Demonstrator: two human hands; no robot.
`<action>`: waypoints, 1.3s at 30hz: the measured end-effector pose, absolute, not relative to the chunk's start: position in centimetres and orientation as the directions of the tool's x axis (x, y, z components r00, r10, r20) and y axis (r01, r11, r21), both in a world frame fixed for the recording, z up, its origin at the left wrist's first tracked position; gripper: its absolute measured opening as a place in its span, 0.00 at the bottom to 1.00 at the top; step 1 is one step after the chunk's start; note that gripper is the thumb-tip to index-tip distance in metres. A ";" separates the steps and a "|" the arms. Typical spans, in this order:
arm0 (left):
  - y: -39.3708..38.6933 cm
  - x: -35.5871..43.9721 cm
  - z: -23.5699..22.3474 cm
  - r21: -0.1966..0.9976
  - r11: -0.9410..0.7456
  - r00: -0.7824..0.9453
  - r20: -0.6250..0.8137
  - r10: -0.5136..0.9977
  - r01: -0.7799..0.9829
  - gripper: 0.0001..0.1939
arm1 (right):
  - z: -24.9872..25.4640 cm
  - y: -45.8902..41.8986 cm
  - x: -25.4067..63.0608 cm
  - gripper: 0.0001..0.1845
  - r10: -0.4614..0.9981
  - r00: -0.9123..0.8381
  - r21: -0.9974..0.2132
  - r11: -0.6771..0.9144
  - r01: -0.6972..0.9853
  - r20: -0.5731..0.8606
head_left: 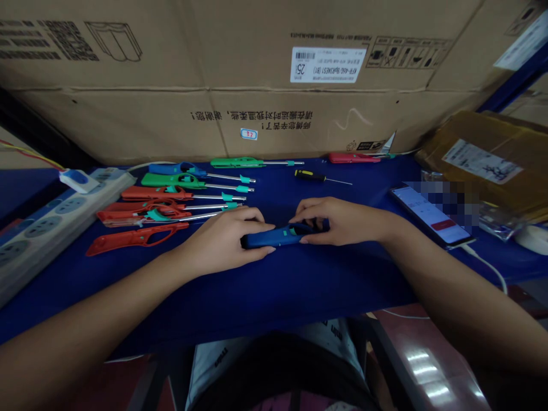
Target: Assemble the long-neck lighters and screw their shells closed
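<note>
Behind the blue plastic lighter handle [274, 237], brown cardboard [145, 123] wears an upside-down label [328, 65]: KFR-45G/BpR3AES1 (B1). Left hand [220, 240] has a grip on one end at the blue table [278, 294], right hand [340, 221] pinching the looped end. Two green lighters [171, 181] with shiny rods lie beyond it, plus one screwdriver [311, 175].

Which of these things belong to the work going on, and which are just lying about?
Seem part of the work:
- blue handle, held by left hand and right hand
- similar colored handles, mostly at left
- screwdriver, probably

Apparently just lying about:
- phone
- power strip
- taped cardboard box
</note>
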State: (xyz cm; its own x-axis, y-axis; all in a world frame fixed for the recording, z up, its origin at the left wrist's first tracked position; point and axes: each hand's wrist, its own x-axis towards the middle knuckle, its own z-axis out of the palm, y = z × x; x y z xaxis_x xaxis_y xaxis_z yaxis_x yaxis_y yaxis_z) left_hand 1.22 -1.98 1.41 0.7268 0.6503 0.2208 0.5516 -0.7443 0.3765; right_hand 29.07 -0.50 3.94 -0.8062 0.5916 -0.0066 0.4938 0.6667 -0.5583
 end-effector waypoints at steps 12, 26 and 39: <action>-1.9 1.3 2.0 0.397 -0.702 0.713 0.150 0.685 0.591 0.16 | 4.1 -0.8 28.6 0.17 0.632 -0.774 -0.525 0.652 0.548 -0.023; -3.3 2.1 2.2 -0.222 -0.807 0.836 0.190 0.515 0.547 0.17 | 3.5 -1.6 28.1 0.20 0.651 -0.758 -0.366 0.714 0.597 0.033; -3.3 2.1 1.8 -0.232 -0.813 0.841 0.239 0.485 0.535 0.17 | 3.0 -2.1 27.5 0.18 0.622 -0.782 -0.212 0.769 0.603 0.034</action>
State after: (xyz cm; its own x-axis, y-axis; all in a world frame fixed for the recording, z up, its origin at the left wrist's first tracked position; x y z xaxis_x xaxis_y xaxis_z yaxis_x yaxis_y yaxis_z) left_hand 2.12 -3.32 1.78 0.8412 0.4852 0.2389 0.5346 -0.8126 -0.2321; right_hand 27.55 -2.08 2.98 -0.7820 0.6224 0.0343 0.6029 0.7692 -0.2117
